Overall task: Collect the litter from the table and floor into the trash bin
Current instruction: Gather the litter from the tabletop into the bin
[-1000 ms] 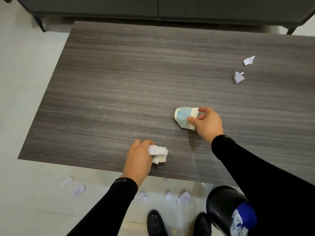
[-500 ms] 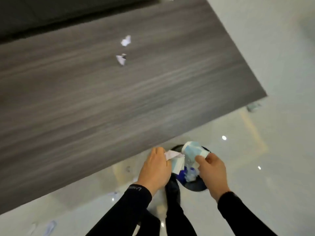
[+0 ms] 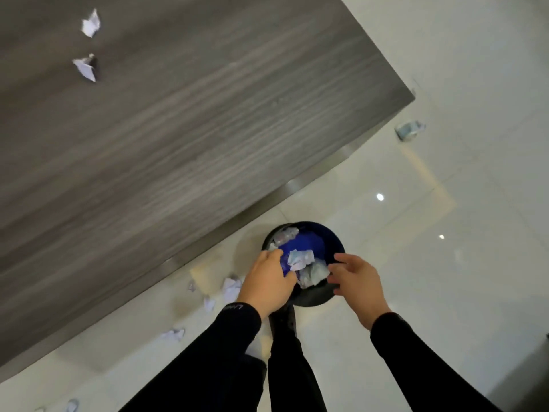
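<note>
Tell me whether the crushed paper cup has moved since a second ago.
Yes. The crushed paper cup went from the table top into the trash bin beside the table's near edge.

You have one view only, from the head camera, looking steeply down and forward, rolled so the tabletop (image 3: 184, 120) edge runs diagonally from 8 o'clock up to 2 o'clock. The trash bin (image 3: 309, 298) sits close beneath you, just below centre, with both sleeves entering from 6 o'clock. Pale floor (image 3: 445, 263) fills the side from 1 to 5 o'clock.
</note>
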The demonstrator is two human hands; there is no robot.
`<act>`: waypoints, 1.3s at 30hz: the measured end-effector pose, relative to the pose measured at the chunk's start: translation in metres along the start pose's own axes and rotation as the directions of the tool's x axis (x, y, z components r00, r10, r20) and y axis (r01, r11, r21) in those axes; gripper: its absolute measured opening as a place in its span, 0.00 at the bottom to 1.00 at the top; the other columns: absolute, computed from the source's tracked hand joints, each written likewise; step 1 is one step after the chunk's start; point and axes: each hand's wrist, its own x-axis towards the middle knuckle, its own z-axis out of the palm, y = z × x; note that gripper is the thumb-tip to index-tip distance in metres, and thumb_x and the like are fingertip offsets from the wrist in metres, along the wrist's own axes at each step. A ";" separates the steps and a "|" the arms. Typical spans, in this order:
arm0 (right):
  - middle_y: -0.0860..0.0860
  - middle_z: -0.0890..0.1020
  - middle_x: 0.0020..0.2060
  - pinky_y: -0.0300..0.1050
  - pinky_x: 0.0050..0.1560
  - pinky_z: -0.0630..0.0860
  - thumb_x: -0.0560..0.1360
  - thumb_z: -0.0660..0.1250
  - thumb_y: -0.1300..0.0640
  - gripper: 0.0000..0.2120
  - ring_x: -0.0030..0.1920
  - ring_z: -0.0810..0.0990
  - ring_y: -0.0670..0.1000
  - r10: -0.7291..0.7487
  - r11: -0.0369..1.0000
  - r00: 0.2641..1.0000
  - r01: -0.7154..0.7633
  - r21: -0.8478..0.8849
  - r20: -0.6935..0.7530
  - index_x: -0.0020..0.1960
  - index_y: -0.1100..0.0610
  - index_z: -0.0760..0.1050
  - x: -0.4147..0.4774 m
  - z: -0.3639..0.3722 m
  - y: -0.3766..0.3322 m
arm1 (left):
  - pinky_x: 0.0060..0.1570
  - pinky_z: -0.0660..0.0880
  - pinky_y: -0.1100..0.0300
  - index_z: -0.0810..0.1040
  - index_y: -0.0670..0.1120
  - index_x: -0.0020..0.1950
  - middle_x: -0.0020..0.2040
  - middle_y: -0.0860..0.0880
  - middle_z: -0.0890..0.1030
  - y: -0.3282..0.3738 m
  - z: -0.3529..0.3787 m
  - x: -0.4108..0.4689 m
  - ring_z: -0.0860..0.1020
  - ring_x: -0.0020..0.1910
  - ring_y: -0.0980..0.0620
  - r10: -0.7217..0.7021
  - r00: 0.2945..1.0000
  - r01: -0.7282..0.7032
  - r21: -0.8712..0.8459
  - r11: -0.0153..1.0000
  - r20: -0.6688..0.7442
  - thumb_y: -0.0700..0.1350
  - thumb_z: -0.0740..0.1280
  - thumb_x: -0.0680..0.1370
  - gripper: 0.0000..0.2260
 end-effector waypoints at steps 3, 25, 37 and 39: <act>0.55 0.84 0.43 0.49 0.47 0.80 0.74 0.62 0.65 0.10 0.38 0.82 0.48 -0.217 0.975 0.976 0.216 0.047 0.026 0.48 0.52 0.78 -0.006 0.016 -0.050 | 0.58 0.67 0.61 0.71 0.48 0.66 0.63 0.49 0.74 0.001 -0.042 0.000 0.74 0.60 0.51 0.114 0.976 -0.121 -0.028 0.992 -0.185 0.47 0.62 0.77 0.18; 0.52 0.80 0.49 0.42 0.51 0.72 0.76 0.62 0.59 0.15 0.44 0.77 0.50 -0.732 0.500 0.577 0.816 -0.290 0.363 0.62 0.57 0.73 0.048 0.292 -0.334 | 0.73 0.38 0.50 0.41 0.40 0.76 0.78 0.42 0.40 -0.120 -0.327 0.129 0.38 0.76 0.45 -0.120 0.816 0.226 0.120 0.967 -0.566 0.63 0.62 0.74 0.44; 0.58 0.78 0.53 0.47 0.47 0.69 0.77 0.62 0.51 0.14 0.52 0.77 0.61 -0.730 0.148 0.475 0.811 -0.565 0.490 0.52 0.61 0.76 0.076 0.360 -0.386 | 0.65 0.26 0.48 0.23 0.42 0.66 0.73 0.42 0.26 -0.125 -0.329 0.144 0.23 0.69 0.47 -0.226 0.880 0.327 0.189 0.926 -0.417 0.69 0.46 0.74 0.43; 0.57 0.75 0.58 0.45 0.46 0.68 0.76 0.63 0.50 0.14 0.55 0.75 0.58 -0.823 0.130 0.390 0.838 -0.530 0.414 0.51 0.62 0.77 0.078 0.362 -0.399 | 0.65 0.25 0.47 0.22 0.43 0.64 0.70 0.43 0.23 -0.124 -0.329 0.142 0.21 0.65 0.48 -0.228 0.888 0.324 0.191 0.927 -0.400 0.69 0.46 0.74 0.42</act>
